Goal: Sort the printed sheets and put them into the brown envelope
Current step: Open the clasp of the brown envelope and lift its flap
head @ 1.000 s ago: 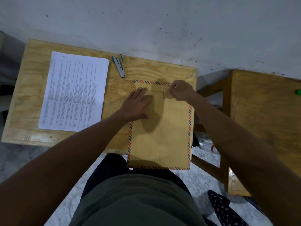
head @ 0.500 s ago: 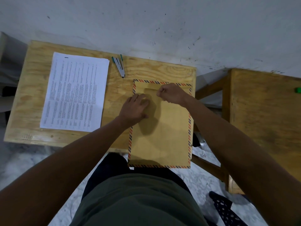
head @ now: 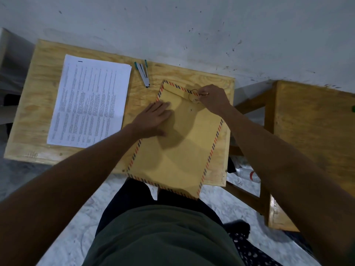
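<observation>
Pinning the brown envelope [head: 178, 146] flat on the wooden desk [head: 46, 104] with straight fingers, the left hand [head: 153, 120] steadies it while the right hand [head: 213, 97] pinches its closure string [head: 192, 94], apparently unwinding it; the printed sheets [head: 90, 102] wait beside it.

The print on the sheets [head: 90, 101] is too small to read. The left hand [head: 153, 120] hides part of the envelope [head: 178, 150]. The second table [head: 317, 135] runs off the right edge.
</observation>
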